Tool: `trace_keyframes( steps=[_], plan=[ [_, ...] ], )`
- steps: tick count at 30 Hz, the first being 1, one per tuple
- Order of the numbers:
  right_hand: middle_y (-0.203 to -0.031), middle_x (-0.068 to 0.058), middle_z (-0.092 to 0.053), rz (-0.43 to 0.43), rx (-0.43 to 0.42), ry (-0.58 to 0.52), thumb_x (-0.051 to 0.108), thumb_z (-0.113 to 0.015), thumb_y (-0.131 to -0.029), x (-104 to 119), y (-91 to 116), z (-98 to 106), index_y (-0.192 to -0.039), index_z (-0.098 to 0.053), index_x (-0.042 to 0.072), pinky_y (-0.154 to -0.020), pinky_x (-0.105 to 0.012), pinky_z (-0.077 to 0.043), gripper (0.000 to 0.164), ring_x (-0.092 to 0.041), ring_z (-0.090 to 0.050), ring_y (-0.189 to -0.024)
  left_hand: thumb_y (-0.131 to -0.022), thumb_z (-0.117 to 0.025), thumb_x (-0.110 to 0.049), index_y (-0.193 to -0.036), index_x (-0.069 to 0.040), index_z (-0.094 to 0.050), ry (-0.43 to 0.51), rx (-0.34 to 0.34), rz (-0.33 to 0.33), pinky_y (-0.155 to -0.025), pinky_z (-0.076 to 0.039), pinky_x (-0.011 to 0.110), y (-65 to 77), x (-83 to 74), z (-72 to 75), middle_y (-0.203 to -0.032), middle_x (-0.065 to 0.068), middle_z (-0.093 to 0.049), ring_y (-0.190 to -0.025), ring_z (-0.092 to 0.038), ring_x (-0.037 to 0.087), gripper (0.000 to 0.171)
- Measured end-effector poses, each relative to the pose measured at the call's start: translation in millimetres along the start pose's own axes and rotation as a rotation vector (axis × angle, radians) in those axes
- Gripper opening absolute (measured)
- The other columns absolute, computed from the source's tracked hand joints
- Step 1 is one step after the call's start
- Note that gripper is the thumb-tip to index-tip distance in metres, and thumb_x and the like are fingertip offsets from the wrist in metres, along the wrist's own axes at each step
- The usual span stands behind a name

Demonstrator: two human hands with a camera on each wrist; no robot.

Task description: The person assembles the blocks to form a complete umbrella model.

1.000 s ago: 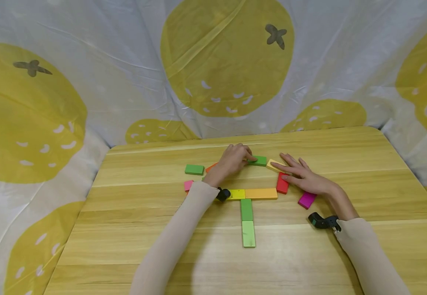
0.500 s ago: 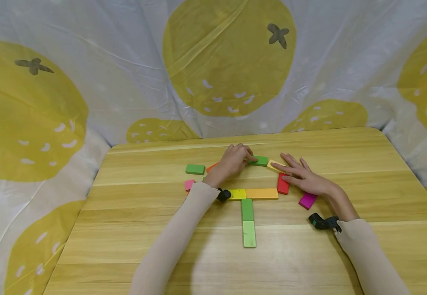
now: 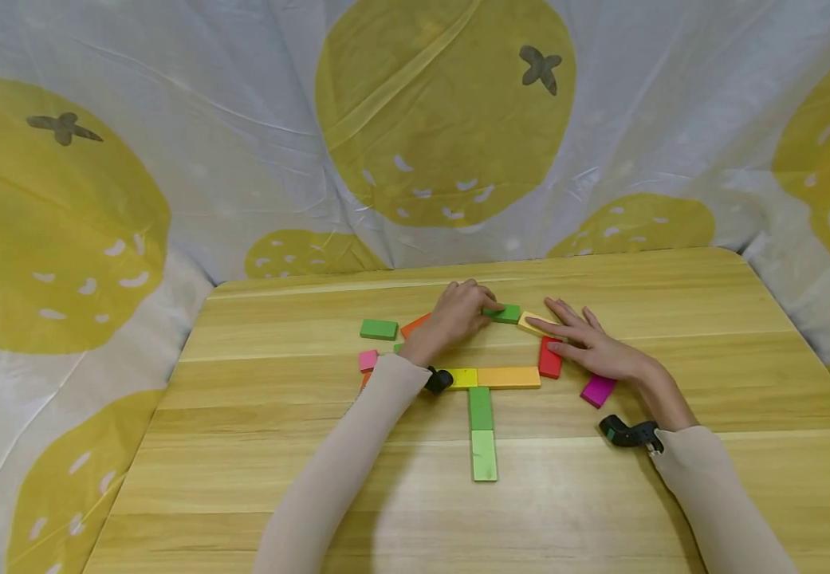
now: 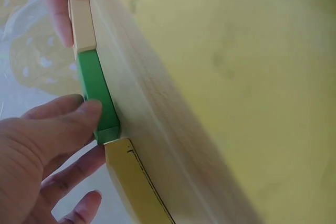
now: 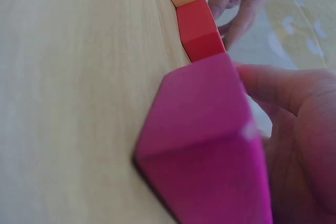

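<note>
My left hand (image 3: 458, 312) pinches a green block (image 3: 506, 314) at the top of an arc of flat blocks, with thumb and finger on its two long sides in the left wrist view. A yellow block (image 4: 135, 182) lies at the near end of that green one. On the other side my right hand (image 3: 597, 348) spreads fairly straight fingers. Its index finger rests along a cream block (image 3: 535, 323), and its thumb reaches the red block (image 3: 549, 358). Below this hand sits a magenta block (image 3: 597, 391), large in the right wrist view and apart from the arc.
An orange block (image 3: 508, 377) and a yellow block (image 3: 463, 378) form a row. A green block (image 3: 480, 408) and a light green block (image 3: 484, 455) run down from it. Leftward lie a green block (image 3: 379, 329), a pink block (image 3: 367, 360) and an orange-red block (image 3: 415, 325).
My left hand and wrist have shifted slightly to the right, uncovering more of the orange-red block. The right hand keeps its place.
</note>
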State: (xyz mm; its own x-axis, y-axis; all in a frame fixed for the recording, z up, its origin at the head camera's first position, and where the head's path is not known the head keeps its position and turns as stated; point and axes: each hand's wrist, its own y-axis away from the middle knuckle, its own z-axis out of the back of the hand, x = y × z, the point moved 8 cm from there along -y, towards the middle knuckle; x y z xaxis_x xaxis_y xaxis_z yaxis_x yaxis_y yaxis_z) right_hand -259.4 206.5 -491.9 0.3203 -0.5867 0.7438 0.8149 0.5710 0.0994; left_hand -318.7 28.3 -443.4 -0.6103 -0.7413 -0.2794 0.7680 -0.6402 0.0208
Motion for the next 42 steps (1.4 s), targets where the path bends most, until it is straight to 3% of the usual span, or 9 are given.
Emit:
trace_keyframes(
  steps=[6,33,38,42],
  plan=[
    [-0.174,-0.02,0.0,0.005,0.002,-0.001,0.027,-0.049,-0.11,0,-2,-1,-0.161,-0.04,0.023,-0.122,-0.066,0.019,0.052,-0.043,0.012,-0.16,-0.097,-0.07,-0.014,-0.129,-0.023,-0.073,-0.003,-0.006,0.015,-0.089,-0.041,0.034,1.4,1.6,1.0,-0.133,0.0,-0.072,-0.121,-0.061,0.022,0.033],
    [-0.173,-0.024,-0.001,0.035,-0.028,0.017,0.024,-0.049,-0.11,6,-5,-4,-0.16,-0.042,0.019,-0.121,-0.067,0.021,0.05,-0.047,0.013,-0.159,-0.098,-0.066,-0.004,-0.129,-0.022,-0.073,-0.012,0.021,0.03,-0.093,-0.042,0.034,4.7,2.7,0.0,-0.136,-0.001,-0.071,-0.123,-0.06,0.021,0.036],
    [-0.173,-0.023,-0.001,0.036,-0.026,0.01,0.024,-0.049,-0.111,5,-5,-4,-0.16,-0.041,0.02,-0.121,-0.067,0.021,0.05,-0.046,0.013,-0.159,-0.099,-0.066,-0.003,-0.129,-0.02,-0.074,0.002,0.004,0.018,-0.106,-0.046,0.04,6.7,3.4,2.8,-0.139,0.002,-0.069,-0.129,-0.06,0.024,0.036],
    [-0.174,-0.022,0.0,0.041,-0.022,-0.011,0.024,-0.049,-0.11,4,-4,-4,-0.161,-0.04,0.02,-0.121,-0.066,0.022,0.052,-0.044,0.014,-0.16,-0.099,-0.068,-0.007,-0.132,-0.016,-0.073,0.066,-0.015,0.046,-0.117,-0.041,0.048,14.6,10.2,10.6,-0.142,0.006,-0.066,-0.136,-0.057,0.027,0.034]
  ],
)
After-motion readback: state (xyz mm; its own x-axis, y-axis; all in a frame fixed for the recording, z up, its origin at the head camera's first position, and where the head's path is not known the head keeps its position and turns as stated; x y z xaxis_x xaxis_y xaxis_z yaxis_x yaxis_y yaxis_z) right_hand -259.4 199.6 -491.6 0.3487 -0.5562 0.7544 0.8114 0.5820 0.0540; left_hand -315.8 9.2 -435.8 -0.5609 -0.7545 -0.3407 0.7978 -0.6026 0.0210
